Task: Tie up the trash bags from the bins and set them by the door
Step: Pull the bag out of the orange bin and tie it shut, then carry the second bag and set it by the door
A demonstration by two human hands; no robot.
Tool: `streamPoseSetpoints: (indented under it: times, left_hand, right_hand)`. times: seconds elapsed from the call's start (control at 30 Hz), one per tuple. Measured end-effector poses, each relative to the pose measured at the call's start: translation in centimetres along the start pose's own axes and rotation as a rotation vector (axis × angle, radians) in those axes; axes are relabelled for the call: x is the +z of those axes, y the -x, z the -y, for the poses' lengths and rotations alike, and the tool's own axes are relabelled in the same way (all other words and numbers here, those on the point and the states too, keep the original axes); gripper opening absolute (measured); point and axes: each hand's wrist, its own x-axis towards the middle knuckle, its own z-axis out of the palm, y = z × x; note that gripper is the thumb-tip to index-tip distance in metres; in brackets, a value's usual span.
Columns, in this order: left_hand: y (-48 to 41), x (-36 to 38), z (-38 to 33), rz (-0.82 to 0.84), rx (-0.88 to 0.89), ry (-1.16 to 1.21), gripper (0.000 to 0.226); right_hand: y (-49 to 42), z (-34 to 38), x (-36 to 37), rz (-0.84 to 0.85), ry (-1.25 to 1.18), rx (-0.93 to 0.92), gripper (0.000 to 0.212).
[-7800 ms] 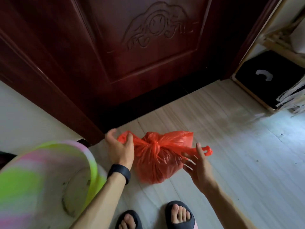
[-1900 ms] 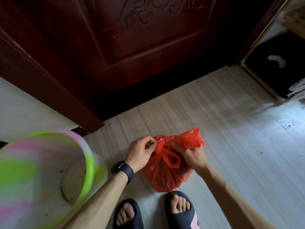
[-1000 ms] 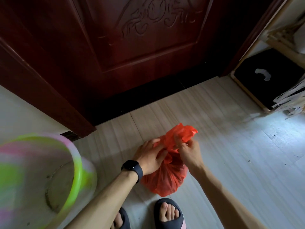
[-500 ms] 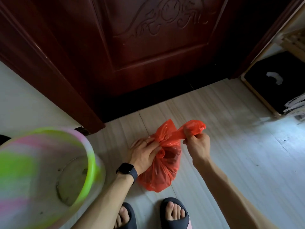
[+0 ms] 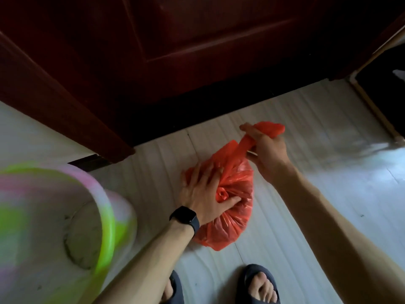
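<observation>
On pale planks [image 5: 317, 128], crinkly red bag [image 5: 232, 222]

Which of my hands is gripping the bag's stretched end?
The right hand, nearer the door, fingers curled round the orange strip; the watch-wearing left hand presses flat on the bag.

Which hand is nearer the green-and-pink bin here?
Left. The left hand rests on the red bag, just right of the bin; the right hand grips the bag's twisted end farther right, beyond the bag.
</observation>
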Motion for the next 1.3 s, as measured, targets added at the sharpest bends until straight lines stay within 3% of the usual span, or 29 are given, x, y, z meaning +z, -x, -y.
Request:
streamPoseSetpoints:
  times: [0.17, 0.33, 0.4, 0.5, 0.63, 0.73, 0.87, 1.07, 1.3]
  left_hand:
    - [0.0, 0.8, 1.1, 0.018, -0.028, -0.040, 0.091]
    - [-0.2, -2.0, 0.4, 0.402, -0.074, -0.060, 0.089]
    - [-0.1, -3.9, -0.1, 0.482, -0.106, -0.079, 0.088]
    - [0.6, -8.6, -1.6, 0.557, -0.136, -0.048, 0.087]
    - [2.7, -17.6, -4.3, 0.569, -0.078, -0.056, 0.083]
    - [4.7, -26.0, -6.8, 0.620, -0.065, -0.137, 0.077]
    - [5.2, -37.7, -10.8, 0.655, -0.064, -0.133, 0.061]
    - [5.9, -55.8, -19.3, 0.566, 0.104, -0.126, 0.055]
    - [6.8, -71.5, -33.1, 0.429, 0.493, -0.122, 0.054]
  right_hand:
    - [1.4, -0.3, -1.8, 0.043, 0.117, -0.001, 0.021]
    - [5.8, 0.4, -5.1, 0.063, 0.666, 0.064, 0.031]
    - [8.5, 1.4, -5.8, 0.138, 0.836, 0.056, 0.035]
    - [11.8, 3.2, -5.3, 0.199, 0.843, 0.110, 0.020]
    - [16.0, 5.6, -4.0, 0.296, 0.820, 0.288, 0.025]
    - [20.2, 9.2, -4.4, 0.268, 0.886, 0.237, 0.023]
    - [25.0, 18.3, -6.6, 0.177, 0.896, 0.221, 0.020]
    - [33.9, 37.3, -13.1, 0.159, 0.990, 0.131, 0.021]
    - [47.9, 57.3, -24.3, -0.110, 0.846, -0.012, 0.029]
